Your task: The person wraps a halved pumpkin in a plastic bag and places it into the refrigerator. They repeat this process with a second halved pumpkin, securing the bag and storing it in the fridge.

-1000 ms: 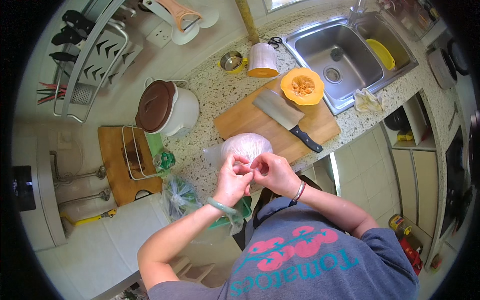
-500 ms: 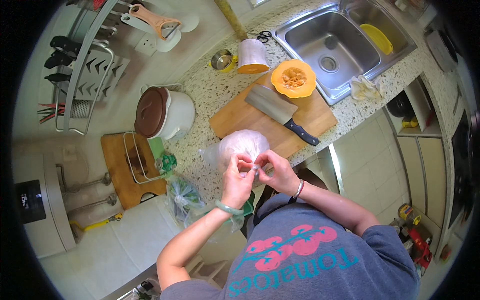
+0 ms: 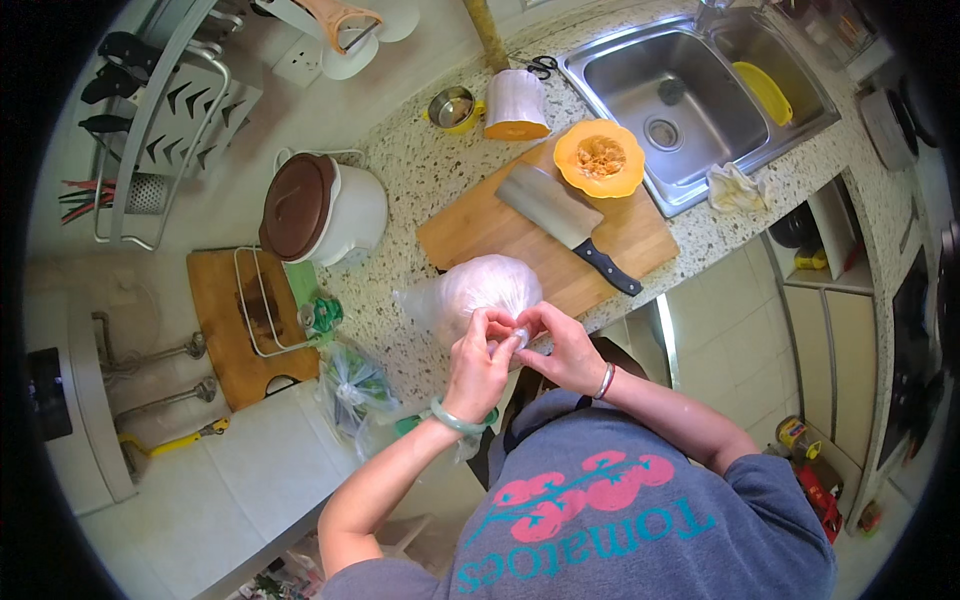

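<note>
A round pale object wrapped in a clear plastic bag (image 3: pixel 478 290) rests at the near edge of the wooden cutting board (image 3: pixel 470 225). My left hand (image 3: pixel 478 362) and my right hand (image 3: pixel 560 345) meet at the bag's near side, fingers pinching the bag's gathered plastic. A green bangle circles my left wrist, a silver one my right. On the board lie a cleaver (image 3: pixel 565 222) with a black handle and a halved orange pumpkin (image 3: pixel 600 158), cut side up with seeds showing.
A second pumpkin piece (image 3: pixel 515 105) stands behind the board beside a small steel cup (image 3: pixel 450 107). A brown-lidded white pot (image 3: pixel 320 208) sits left. The steel sink (image 3: pixel 690 95) holds a yellow item. A bag of greens (image 3: pixel 355 385) hangs off the counter edge.
Both hands stay together at the bag's opening, fingers shifting slightly. The view has moved a little; the objects on the counter keep their places.
</note>
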`<state>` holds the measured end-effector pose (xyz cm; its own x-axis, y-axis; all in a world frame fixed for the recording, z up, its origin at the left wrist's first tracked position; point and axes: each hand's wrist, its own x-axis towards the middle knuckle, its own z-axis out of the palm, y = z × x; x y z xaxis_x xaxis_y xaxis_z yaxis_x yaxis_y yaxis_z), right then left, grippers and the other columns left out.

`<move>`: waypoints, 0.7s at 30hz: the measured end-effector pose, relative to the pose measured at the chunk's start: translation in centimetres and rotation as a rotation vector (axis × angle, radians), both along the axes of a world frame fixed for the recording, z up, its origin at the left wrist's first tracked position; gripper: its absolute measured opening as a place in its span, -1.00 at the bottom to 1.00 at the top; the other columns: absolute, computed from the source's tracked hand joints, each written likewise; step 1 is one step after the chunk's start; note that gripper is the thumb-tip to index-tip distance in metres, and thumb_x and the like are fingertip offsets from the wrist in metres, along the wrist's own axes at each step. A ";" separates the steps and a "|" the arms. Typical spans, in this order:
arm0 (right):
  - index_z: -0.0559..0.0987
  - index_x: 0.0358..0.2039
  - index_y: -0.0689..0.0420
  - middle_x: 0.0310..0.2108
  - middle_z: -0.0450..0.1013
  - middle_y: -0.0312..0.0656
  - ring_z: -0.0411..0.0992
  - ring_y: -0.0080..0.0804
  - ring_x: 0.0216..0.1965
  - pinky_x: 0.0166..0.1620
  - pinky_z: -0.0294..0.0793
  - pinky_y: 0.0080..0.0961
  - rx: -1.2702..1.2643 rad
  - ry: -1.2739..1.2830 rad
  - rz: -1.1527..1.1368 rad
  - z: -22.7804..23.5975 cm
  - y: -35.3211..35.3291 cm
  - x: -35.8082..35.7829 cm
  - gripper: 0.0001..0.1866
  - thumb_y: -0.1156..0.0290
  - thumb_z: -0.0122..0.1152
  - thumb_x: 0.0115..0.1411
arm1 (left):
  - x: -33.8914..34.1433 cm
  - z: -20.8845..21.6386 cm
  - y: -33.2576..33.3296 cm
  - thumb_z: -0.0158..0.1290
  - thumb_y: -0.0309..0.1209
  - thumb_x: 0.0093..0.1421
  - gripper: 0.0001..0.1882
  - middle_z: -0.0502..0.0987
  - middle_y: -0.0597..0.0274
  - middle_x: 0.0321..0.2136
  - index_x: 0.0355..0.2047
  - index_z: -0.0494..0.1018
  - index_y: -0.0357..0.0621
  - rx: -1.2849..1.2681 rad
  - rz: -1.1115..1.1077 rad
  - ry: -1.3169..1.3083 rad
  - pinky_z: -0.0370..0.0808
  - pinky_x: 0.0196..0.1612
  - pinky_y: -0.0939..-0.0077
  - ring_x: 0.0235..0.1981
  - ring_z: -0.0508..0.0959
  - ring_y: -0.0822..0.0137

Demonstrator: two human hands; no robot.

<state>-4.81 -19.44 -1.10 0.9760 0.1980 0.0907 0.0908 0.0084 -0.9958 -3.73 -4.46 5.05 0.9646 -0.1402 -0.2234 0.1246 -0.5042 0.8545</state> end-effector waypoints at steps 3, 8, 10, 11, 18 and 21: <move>0.42 -0.23 0.20 -0.38 0.41 -0.19 0.44 -0.44 -0.35 -0.26 0.47 -0.52 -0.048 -0.024 0.025 0.0 -0.2 0.6 -0.78 0.51 0.21 0.12 | -0.2 0.3 0.2 0.10 -0.51 0.20 -0.84 0.53 0.26 -0.46 -0.24 0.38 -0.20 -0.157 0.138 0.105 0.44 -0.44 0.57 -0.52 0.48 0.54; 0.39 -0.28 0.18 -0.38 0.37 -0.32 0.38 -0.66 -0.33 -0.29 0.39 -0.68 0.307 0.453 0.032 -0.3 -1.6 0.7 -0.92 0.47 0.05 0.26 | -3.7 -0.4 1.2 -0.13 -0.09 0.32 -0.58 0.56 0.22 -0.36 -0.17 0.44 -0.22 -0.481 0.239 0.560 0.48 -0.37 0.56 -0.46 0.51 0.48; 0.38 -0.28 0.17 -0.36 0.35 -0.38 0.34 -0.72 -0.34 -0.29 0.35 -0.73 0.440 0.539 0.103 0.6 -2.3 0.9 -0.94 0.47 0.04 0.27 | -4.1 -0.9 0.3 -0.40 0.24 0.30 -0.25 0.54 0.08 -0.24 -0.06 0.41 -0.23 -0.563 0.219 0.868 0.51 -0.06 0.33 -0.25 0.55 0.27; 0.39 -0.27 0.16 -0.36 0.34 -0.39 0.33 -0.73 -0.35 -0.29 0.34 -0.74 0.447 0.577 0.139 1.4 -2.8 0.8 -0.93 0.47 0.05 0.27 | -4.0 -1.6 -0.4 -0.39 0.24 0.29 -0.25 0.54 0.08 -0.22 -0.03 0.39 -0.23 -0.712 0.265 0.894 0.48 -0.02 0.31 -0.20 0.54 0.27; 0.44 -0.22 0.18 -0.45 0.39 -0.38 0.37 -0.71 -0.45 -0.45 0.40 -0.67 0.238 0.646 0.354 3.5 -7.2 -2.4 -0.87 0.44 0.11 0.26 | -2.3 -4.1 -3.5 -0.16 -0.19 0.37 -0.64 0.41 0.32 -0.45 -0.02 0.31 -0.24 -1.298 0.740 0.841 0.47 -0.20 0.46 -0.40 0.45 0.43; 0.50 -0.24 0.22 -0.56 0.42 -0.36 0.37 -0.64 -0.54 -0.43 0.42 -0.65 0.197 0.752 0.307 2.5 -7.5 -2.0 -0.75 0.26 0.11 0.29 | -3.8 -5.2 -1.8 -0.23 -0.28 0.39 -0.74 0.26 0.42 -0.60 -0.18 0.32 -0.23 -1.112 0.493 0.775 0.25 -0.55 0.68 -0.61 0.28 0.56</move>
